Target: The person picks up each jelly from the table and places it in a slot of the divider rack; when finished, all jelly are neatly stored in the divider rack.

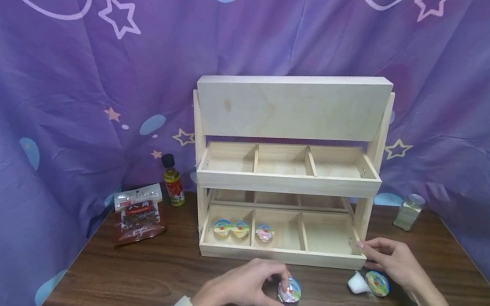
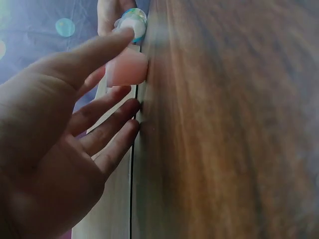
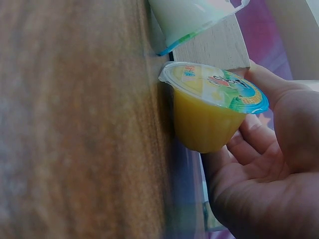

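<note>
My left hand (image 1: 250, 282) is over the table with thumb and fingers spread around a pink jelly cup (image 2: 127, 68). Its index fingertip overlaps the lid in the head view, while the thumb stands apart. My right hand (image 1: 396, 263) grips the lower right front corner of a wooden rack (image 1: 288, 180) with thumb and finger. Beneath that hand are a yellow jelly cup (image 3: 207, 119) with a printed lid and a white jelly cup (image 1: 358, 283) lying on its side. In the bottom tray, two yellow jelly cups (image 1: 232, 228) sit in the left compartment and a pink one (image 1: 264, 232) in the middle.
Left of the rack stand a sauce bottle (image 1: 173, 182) with a black cap and a dark red food packet (image 1: 139, 216). A lidded glass jar (image 1: 408, 212) is at the right back. A purple curtain (image 1: 146, 55) hangs behind the wooden table (image 1: 123, 282).
</note>
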`<state>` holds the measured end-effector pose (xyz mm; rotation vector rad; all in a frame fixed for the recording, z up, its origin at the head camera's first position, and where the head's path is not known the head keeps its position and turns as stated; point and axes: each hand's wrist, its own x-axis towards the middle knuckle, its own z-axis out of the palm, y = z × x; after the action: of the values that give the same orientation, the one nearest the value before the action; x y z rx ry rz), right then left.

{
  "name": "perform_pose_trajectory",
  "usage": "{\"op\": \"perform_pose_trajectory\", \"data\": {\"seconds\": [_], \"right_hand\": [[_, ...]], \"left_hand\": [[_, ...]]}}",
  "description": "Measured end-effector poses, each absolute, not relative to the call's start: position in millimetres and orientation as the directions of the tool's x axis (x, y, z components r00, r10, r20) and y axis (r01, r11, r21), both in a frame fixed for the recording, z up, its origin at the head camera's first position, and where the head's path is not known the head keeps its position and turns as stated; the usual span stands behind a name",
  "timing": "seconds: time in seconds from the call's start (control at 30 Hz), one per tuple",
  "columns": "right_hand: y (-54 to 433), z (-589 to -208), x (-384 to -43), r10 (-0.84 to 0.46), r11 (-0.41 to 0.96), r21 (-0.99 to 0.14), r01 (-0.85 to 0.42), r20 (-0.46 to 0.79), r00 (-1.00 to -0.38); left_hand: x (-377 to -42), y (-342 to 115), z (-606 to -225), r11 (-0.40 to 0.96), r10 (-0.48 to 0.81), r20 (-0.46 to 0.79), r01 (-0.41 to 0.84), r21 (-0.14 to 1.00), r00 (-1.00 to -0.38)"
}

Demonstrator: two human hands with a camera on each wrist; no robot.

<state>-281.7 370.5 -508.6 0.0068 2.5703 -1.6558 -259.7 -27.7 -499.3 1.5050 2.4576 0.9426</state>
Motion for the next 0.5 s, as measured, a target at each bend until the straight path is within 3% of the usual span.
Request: {"op": "perform_pose_trajectory", "data": {"seconds": [0.3, 0.5], "right_hand": [[371.3, -510.6, -282.8, -0.047, 0.406, -0.913, 0.04, -0.064, -0.997], [371.6, -510.9, -282.4, -0.046, 0.393, -0.919, 0.034, -0.056, -0.997]], "left_hand": [[-262.5, -32.7, -497.5, 0.303, 0.843, 0.166, 0.707, 0.639, -0.511], [-264.9, -33.0, -497.7, 0.298, 0.865, 0.141, 0.718, 0.629, -0.482]]}}
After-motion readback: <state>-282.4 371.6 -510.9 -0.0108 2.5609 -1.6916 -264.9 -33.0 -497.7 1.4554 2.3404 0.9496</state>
